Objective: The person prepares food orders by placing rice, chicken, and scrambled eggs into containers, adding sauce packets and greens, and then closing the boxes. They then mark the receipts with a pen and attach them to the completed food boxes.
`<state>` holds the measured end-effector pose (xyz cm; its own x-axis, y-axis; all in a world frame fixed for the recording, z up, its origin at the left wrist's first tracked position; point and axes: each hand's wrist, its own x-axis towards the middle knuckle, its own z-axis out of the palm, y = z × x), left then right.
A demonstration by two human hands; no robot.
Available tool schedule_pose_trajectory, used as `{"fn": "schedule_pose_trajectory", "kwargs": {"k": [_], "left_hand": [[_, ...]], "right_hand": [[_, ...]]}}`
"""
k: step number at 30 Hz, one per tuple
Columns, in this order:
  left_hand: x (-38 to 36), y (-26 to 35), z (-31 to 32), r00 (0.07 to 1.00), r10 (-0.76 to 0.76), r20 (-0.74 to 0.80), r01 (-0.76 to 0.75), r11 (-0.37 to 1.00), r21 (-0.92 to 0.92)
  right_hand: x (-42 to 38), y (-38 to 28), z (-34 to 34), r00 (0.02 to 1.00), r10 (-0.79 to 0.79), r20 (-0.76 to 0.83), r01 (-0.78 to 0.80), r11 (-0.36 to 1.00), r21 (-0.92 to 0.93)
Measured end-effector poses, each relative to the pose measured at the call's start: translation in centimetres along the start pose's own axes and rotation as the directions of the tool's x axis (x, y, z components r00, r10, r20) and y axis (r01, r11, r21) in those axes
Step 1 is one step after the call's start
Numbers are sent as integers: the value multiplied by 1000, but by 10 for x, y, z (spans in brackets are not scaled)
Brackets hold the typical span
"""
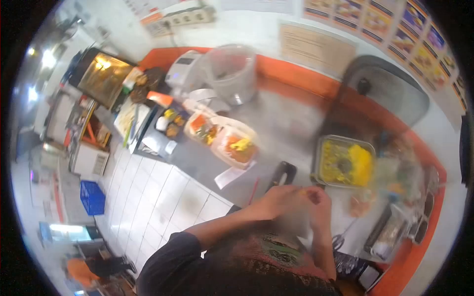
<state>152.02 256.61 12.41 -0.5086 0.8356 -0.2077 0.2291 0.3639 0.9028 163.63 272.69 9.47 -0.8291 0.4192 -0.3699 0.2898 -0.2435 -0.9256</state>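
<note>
My left hand (279,201) and my right hand (317,200) meet close to my body at the counter's front edge, fingers bent inward. Something thin and translucent (296,217), perhaps a plastic bag, hangs below them; its shape is blurred. Just behind my right hand is a clear tub (345,162) with yellow food. A black object (283,175) lies behind my left hand. Farther left, an open food box (228,154) holds orange and yellow food in two parts, with a white paper strip (231,177) at its front.
A large clear bucket (229,74) and a white device (185,71) stand at the back. Scissors (338,240) and a tray with a packet (387,232) lie right. A blue crate (92,197) sits on the tiled floor; a person in orange (84,271) is far lower left.
</note>
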Motion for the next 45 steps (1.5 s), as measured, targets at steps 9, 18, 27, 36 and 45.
{"fn": "schedule_pose_trajectory", "kwargs": {"k": [9, 18, 27, 36, 45], "left_hand": [[-92, -194, -177, 673, -507, -538, 223, 833, -507], [-59, -324, -406, 296, -17, -955, 283, 956, 70], [25, -211, -285, 723, 615, -314, -196, 619, 760], [-9, -288, -233, 746, 653, -131, -448, 638, 626], [-24, -299, -201, 886, 267, -379, -91, 902, 422]], "right_hand": [[18, 17, 87, 998, -48, 33, 45, 996, 83], [71, 51, 172, 926, -140, -349, 154, 988, 12], [163, 61, 236, 617, -536, -577, 126, 791, -599], [112, 136, 254, 497, -547, -674, -35, 763, -645], [112, 134, 255, 686, -454, -568, 182, 864, -470]]}}
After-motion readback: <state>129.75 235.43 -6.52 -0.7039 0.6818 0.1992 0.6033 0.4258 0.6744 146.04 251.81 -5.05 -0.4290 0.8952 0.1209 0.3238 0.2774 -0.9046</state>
